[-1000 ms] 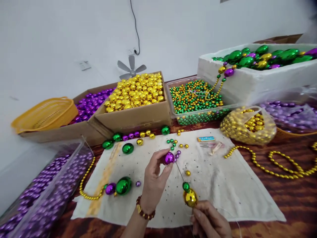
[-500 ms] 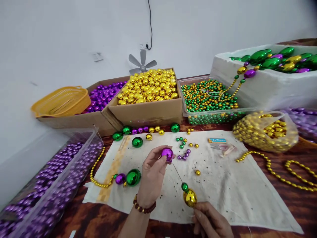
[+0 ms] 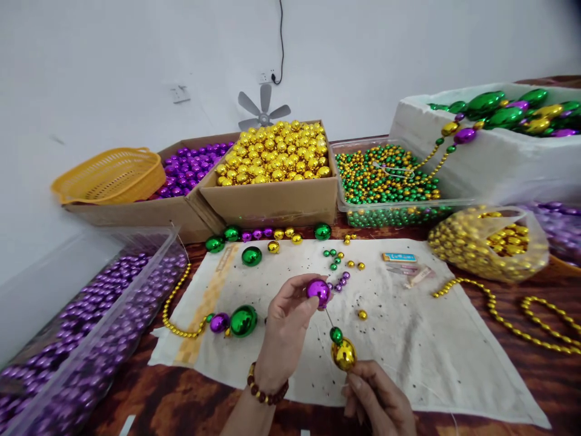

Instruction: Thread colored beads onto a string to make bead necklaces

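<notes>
Between the thumb and fingers of my left hand (image 3: 287, 324) is a shiny purple bead (image 3: 318, 293), raised over the white cloth (image 3: 408, 339). A thin needle or wire (image 3: 330, 317) runs from it down to a small green bead (image 3: 336, 335), which sits against a larger gold bead (image 3: 344, 354). My right hand (image 3: 379, 396) pinches at the lower edge of that gold bead; the fingertips partly hide the grip. Left of my wrist lies a strung section with a big green bead (image 3: 244, 321), a purple bead (image 3: 219, 323) and a gold bead chain (image 3: 175, 330).
Loose small purple beads (image 3: 341, 281) and green beads (image 3: 333, 266) dot the cloth. Behind stand a carton of gold balls (image 3: 267, 203), a clear bin of small beads (image 3: 390, 212) and a white foam box (image 3: 422, 139). A purple-bead bin (image 3: 104, 321) flanks the left.
My left hand has moved right and slightly down with the purple bead, nearer the green bead. My right hand, with the gold bead, has shifted slightly left and up.
</notes>
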`<state>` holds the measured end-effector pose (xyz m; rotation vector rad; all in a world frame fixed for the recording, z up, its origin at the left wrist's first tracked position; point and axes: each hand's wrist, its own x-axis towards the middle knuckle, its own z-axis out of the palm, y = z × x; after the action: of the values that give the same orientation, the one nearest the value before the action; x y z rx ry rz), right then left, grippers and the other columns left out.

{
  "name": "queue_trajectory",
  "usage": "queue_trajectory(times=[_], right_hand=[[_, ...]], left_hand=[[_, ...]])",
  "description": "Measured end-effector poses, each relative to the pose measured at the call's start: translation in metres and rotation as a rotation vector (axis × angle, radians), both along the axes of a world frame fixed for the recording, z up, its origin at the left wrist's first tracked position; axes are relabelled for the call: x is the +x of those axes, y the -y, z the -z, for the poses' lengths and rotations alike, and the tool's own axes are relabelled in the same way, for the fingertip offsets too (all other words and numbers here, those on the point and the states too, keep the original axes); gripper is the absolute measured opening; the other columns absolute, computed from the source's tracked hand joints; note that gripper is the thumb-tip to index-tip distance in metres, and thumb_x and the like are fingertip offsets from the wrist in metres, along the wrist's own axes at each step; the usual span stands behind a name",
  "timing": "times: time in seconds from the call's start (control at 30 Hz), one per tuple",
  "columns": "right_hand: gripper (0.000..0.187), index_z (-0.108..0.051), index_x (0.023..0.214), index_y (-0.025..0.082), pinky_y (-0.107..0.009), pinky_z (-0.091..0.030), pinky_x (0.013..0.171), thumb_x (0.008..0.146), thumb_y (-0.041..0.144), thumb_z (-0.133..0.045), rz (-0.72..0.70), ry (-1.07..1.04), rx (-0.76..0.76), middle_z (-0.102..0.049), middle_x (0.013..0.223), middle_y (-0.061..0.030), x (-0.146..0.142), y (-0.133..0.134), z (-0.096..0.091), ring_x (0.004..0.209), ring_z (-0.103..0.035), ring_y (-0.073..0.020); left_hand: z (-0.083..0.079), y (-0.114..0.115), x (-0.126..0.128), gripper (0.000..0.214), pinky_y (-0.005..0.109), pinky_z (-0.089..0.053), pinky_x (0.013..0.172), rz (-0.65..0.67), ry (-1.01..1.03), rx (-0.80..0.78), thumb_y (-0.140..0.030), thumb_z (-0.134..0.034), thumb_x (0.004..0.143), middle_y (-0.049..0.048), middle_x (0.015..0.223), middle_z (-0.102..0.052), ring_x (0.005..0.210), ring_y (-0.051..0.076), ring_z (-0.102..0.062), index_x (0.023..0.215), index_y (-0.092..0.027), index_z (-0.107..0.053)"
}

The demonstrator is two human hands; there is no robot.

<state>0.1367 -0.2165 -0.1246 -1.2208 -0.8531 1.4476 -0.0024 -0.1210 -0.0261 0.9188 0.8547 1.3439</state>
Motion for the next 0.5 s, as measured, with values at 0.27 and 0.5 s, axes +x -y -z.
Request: queue_trajectory(times=[0.27, 0.5], right_hand=[[0.029, -0.064, 0.076, 0.017, -0.018, -0.034, 0.043, 0.085, 0.044, -0.061, -0.007, -0.109, 0.007, -0.060, 0.055, -0.0013, -0.009, -0.009, -0.007, 0.045, -0.047, -0.0087], [0.027, -0.063, 0.083, 0.015, -0.020, -0.041, 0.045, 0.081, 0.042, -0.066, 0.014, -0.193, -0.012, -0.068, 0.071, -0.0063, -0.006, -0.009, -0.010, 0.054, -0.061, -0.0148]], left_hand=[[0.003, 0.017, 0.006, 0.026, 0.027, -0.046, 0.086, -0.014, -0.194, -0.010, -0.021, -0.065, 0.083, 0.0055, 0.107, -0.065, 0.097, 0.017, -0.059, 0.109, -0.022, -0.062], [0.011, 0.013, 0.008, 0.029, 0.029, -0.044, 0.091, -0.033, -0.164, -0.084, -0.023, -0.063, 0.084, 0.0059, 0.112, -0.063, 0.101, 0.017, -0.056, 0.113, -0.023, -0.059]])
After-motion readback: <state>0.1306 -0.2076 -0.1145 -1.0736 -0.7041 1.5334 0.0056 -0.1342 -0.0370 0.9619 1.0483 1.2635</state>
